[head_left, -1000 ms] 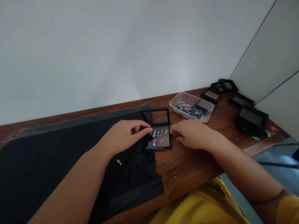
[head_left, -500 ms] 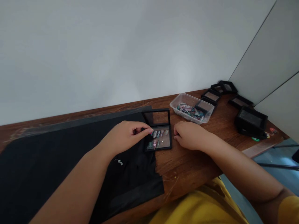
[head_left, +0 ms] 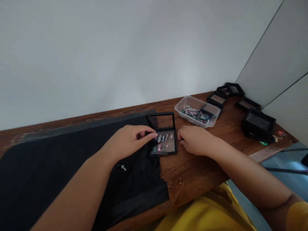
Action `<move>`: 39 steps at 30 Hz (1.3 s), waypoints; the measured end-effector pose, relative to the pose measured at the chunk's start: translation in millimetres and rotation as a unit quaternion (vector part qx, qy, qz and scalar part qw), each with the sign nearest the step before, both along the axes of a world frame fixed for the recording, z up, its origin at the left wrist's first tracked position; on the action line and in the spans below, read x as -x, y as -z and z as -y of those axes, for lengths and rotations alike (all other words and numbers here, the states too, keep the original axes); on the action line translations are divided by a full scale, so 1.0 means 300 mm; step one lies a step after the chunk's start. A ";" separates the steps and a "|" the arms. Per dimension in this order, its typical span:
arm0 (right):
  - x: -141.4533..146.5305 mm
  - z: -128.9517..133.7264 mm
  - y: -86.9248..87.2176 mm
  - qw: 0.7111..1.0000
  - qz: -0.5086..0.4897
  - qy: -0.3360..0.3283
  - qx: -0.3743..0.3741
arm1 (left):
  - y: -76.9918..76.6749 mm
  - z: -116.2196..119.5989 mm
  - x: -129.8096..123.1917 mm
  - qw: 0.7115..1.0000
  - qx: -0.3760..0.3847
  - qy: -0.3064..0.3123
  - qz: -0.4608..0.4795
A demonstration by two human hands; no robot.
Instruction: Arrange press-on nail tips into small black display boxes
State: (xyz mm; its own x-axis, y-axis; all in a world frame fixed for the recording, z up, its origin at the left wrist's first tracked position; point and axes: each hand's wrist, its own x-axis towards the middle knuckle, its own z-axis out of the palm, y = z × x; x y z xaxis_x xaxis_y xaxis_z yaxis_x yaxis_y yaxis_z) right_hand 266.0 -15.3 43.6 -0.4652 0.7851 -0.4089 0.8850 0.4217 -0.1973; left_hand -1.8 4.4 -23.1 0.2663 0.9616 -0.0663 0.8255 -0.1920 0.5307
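Note:
An open black case with a raised windowed lid holds several small decorated nail tips in two rows. Over its left edge, my left hand pinches with thumb and index finger at the upper-left nail tip, where a bit of pink shows at the fingertips. My right hand rests on the wood just right of the case, fingers curled; whatever they may hold is hidden.
A clear plastic tub of loose nail tips stands behind my right hand. Several black cases lie at the right by the wall. A black mat covers the left of the wooden table, with a white scrap on it.
My right hand has shifted very slightly left. My left hand keeps its pinch at the same nail tip, and the case stays where it was.

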 end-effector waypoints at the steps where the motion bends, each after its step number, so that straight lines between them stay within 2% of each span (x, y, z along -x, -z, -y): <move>1: 0.000 0.001 0.000 1.000 0.001 -0.003 -0.001 | 0.000 0.000 0.000 1.000 0.001 -0.001 -0.001; 10: -0.006 0.010 0.005 1.000 -0.006 -0.023 -0.010 | -0.004 -0.001 0.001 1.000 -0.011 0.009 0.009; 21: -0.016 0.005 0.010 1.000 -0.011 -0.028 -0.001 | -0.006 0.001 0.000 1.000 0.009 -0.004 0.005; 31: -0.022 0.004 -0.009 1.000 -0.014 -0.026 -0.004 | -0.007 0.001 0.001 1.000 0.010 -0.005 0.008; 35: -0.030 -0.004 0.004 0.997 -0.071 -0.010 -0.020 | -0.014 0.003 -0.003 1.000 0.001 0.000 0.008; 39: -0.031 -0.012 0.029 0.974 -0.224 0.022 -0.020 | -0.022 0.009 -0.009 1.000 -0.024 0.004 0.017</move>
State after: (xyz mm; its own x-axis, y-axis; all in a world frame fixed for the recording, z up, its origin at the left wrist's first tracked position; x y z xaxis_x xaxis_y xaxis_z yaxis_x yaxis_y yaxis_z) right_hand 275.1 -11.7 35.0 -0.5559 0.8192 -0.1408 0.7312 0.4013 -0.5516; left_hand 0.8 1.8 -16.6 0.2751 0.9614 -0.0105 0.8051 -0.2244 0.5491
